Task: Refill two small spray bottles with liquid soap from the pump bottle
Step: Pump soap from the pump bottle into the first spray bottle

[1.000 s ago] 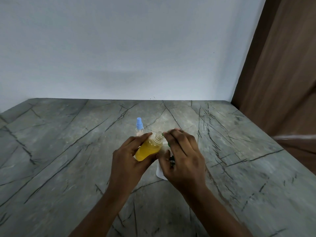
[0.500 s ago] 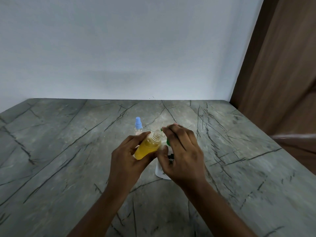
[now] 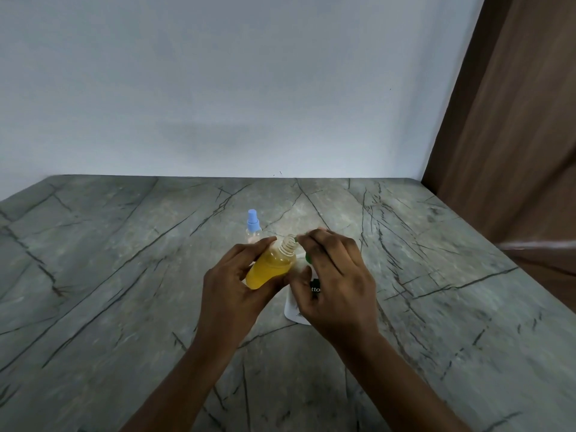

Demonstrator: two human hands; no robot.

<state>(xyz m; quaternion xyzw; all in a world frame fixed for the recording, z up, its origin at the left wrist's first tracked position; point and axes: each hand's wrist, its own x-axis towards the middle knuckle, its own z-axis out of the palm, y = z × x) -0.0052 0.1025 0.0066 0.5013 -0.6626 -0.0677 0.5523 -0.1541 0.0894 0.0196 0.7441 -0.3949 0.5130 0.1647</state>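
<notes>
- Little has changed over the last second. Our left hand [image 3: 230, 288] still grips the small spray bottle [image 3: 271, 269], fingers and thumb wrapped round its body. The bottle is uncapped, and its threaded neck tilts towards our right hand [image 3: 336, 282].
- The right hand stays curled over the top of the pump bottle [image 3: 294, 310]. Its fingers fold over the green pump head [image 3: 308, 258] and its thumb lies against the white body below.
- The open neck sits just under the right fingertips, much as it did before. We cannot see the spout itself or any soap leaving it.
- The yellow liquid fills most of the small bottle, and its level looks the same as a second ago. We judge this fill to be near its end.
- Just beyond the left hand's fingertips, the blue-capped spray bottle [image 3: 253, 224] stands upright on the countertop [image 3: 124, 275], capped and unmoved. Whether it has been filled we cannot tell.
</notes>
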